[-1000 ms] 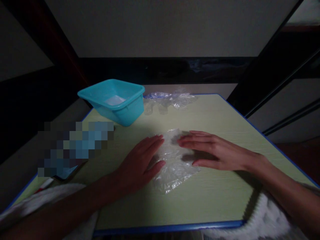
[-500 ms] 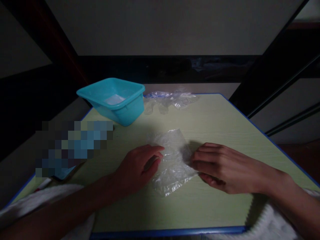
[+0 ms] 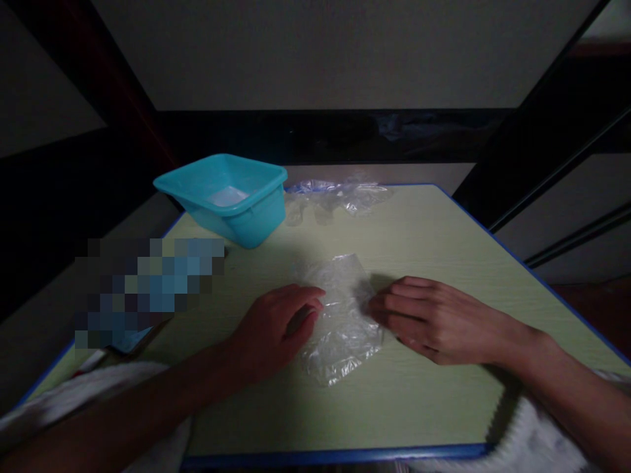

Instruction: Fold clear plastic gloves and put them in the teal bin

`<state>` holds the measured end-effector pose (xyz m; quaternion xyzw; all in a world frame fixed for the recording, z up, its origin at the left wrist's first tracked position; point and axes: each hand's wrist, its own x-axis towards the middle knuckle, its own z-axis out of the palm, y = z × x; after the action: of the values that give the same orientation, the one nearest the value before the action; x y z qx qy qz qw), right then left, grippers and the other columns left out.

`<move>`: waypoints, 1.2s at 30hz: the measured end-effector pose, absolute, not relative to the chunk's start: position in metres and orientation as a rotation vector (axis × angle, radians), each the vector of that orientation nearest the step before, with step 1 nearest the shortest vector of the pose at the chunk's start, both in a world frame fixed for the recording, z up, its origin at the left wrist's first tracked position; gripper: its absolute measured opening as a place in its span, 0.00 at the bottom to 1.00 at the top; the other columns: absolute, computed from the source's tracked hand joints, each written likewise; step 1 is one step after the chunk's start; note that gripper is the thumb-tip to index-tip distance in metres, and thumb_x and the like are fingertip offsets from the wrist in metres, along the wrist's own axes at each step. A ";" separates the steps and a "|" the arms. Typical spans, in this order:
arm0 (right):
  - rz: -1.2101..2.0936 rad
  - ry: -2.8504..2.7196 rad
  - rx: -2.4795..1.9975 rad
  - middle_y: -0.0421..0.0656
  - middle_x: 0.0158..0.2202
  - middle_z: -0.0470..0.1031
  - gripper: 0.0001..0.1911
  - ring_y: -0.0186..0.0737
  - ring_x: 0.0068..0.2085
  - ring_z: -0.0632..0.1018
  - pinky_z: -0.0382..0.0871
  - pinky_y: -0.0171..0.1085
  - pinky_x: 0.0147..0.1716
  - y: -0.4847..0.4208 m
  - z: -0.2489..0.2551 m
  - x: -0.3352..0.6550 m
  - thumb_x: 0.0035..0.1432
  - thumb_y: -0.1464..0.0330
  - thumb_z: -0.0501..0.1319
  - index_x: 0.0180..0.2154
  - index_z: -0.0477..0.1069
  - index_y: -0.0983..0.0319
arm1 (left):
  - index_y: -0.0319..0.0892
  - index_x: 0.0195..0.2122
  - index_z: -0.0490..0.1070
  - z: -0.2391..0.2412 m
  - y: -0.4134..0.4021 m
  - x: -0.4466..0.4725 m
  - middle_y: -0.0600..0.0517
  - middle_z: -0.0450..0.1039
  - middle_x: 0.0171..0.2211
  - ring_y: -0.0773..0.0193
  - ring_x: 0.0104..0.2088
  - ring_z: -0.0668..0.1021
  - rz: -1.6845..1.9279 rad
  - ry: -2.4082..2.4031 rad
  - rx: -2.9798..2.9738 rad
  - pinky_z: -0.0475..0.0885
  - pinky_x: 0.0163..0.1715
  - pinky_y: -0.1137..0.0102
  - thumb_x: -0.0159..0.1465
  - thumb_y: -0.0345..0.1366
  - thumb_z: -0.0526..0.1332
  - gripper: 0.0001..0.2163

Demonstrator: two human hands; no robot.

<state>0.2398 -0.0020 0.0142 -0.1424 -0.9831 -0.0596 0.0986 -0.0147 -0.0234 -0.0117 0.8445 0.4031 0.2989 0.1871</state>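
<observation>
A clear crinkled plastic bag [image 3: 340, 315] lies flat in the middle of a pale green table [image 3: 424, 236]. My left hand [image 3: 276, 328] rests on the bag's left edge with its fingers curled in and pressed onto the plastic. My right hand [image 3: 428, 318] holds the bag's right edge, fingers bent and pinching it against the table. Both forearms come in from the near corners.
A turquoise plastic tub [image 3: 227, 197] with something pale inside stands at the far left of the table. More crumpled clear plastic [image 3: 335, 194] lies at the far edge. A blurred-out patch covers the left side. The table has a blue rim [image 3: 335, 452]. White fluffy fabric lies along the near edge.
Both hands were stretched flat over the bag a second ago. They have drawn back to its left and right edges, fingers curled onto the plastic. The right hand has edged slightly left.
</observation>
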 end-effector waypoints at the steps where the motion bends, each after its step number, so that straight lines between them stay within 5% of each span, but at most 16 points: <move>1: -0.197 -2.891 -0.411 0.48 0.37 0.75 0.17 0.40 0.36 0.73 0.68 0.40 0.36 0.000 0.013 0.240 0.64 0.73 0.45 0.38 0.72 0.66 | 0.39 0.39 0.69 -0.012 -0.023 -0.015 0.50 0.76 0.32 0.65 0.31 0.77 0.844 1.135 2.374 0.71 0.33 0.70 0.62 0.30 0.51 0.08; 16: 0.045 -2.867 -0.436 0.48 0.47 0.75 0.18 0.40 0.47 0.75 0.72 0.42 0.46 0.016 0.008 0.245 0.66 0.71 0.45 0.47 0.71 0.65 | 0.40 0.35 0.70 0.004 -0.016 -0.017 0.53 0.78 0.25 0.63 0.28 0.79 0.865 1.352 1.942 0.71 0.27 0.73 0.57 0.32 0.54 0.08; 28: 0.584 -2.590 -0.675 0.46 0.33 0.77 0.17 0.35 0.33 0.77 0.68 0.32 0.32 0.019 0.009 0.245 0.66 0.65 0.47 0.39 0.73 0.65 | 0.40 0.33 0.71 0.004 -0.014 -0.019 0.53 0.78 0.24 0.63 0.24 0.78 0.796 1.391 1.869 0.68 0.22 0.73 0.56 0.35 0.55 0.08; 32: 0.885 -2.388 -0.907 0.36 0.19 0.64 0.18 0.29 0.20 0.64 0.57 0.29 0.19 0.024 0.011 0.236 0.62 0.60 0.52 0.27 0.69 0.64 | 0.40 0.34 0.70 0.003 -0.011 -0.022 0.54 0.77 0.23 0.62 0.25 0.79 0.831 1.380 1.799 0.69 0.24 0.72 0.58 0.38 0.52 0.10; 36: 1.197 -2.156 -1.030 0.34 0.18 0.58 0.20 0.27 0.20 0.59 0.53 0.30 0.19 0.031 0.008 0.227 0.57 0.57 0.55 0.22 0.63 0.64 | 0.40 0.37 0.67 0.000 -0.007 -0.023 0.54 0.76 0.23 0.62 0.26 0.79 0.928 1.348 1.633 0.71 0.28 0.70 0.59 0.39 0.52 0.10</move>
<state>0.2266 0.0311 0.0079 -0.3748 -0.7847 0.4357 0.2324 -0.0229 -0.0066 0.0003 0.6466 0.5336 0.3672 0.4030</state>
